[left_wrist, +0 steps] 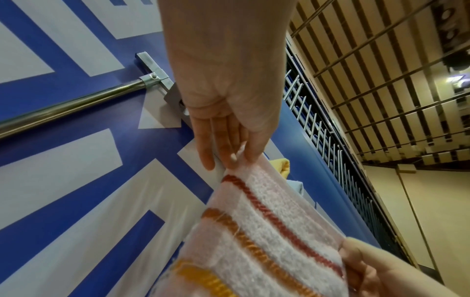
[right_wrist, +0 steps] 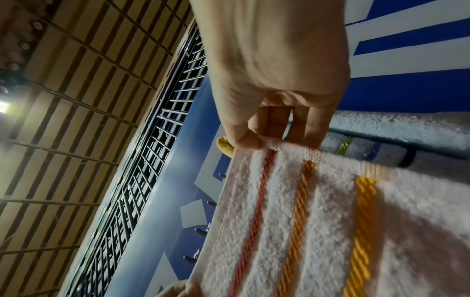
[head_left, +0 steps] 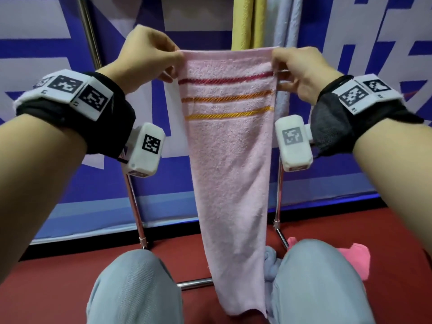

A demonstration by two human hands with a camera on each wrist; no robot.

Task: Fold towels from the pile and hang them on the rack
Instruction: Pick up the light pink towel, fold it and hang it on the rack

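A pink towel (head_left: 231, 164) with a red, an orange and a yellow stripe hangs lengthwise, folded narrow, between my knees. My left hand (head_left: 149, 57) pinches its top left corner and my right hand (head_left: 301, 69) pinches its top right corner, so the upper edge is stretched level. In the left wrist view the left hand (left_wrist: 226, 140) holds the striped towel (left_wrist: 267, 231) between thumb and fingers. The right wrist view shows the right hand (right_wrist: 274, 120) pinching the towel (right_wrist: 330, 221) edge. The metal rack (head_left: 134, 202) stands right behind the towel.
A yellow towel (head_left: 247, 19) and a pale blue towel (head_left: 287, 22) hang on the rack above. On the red floor lie a blue-grey towel (head_left: 272, 263) and a bright pink one (head_left: 353, 256) by my right knee. A blue and white wall panel (head_left: 46, 43) stands behind.
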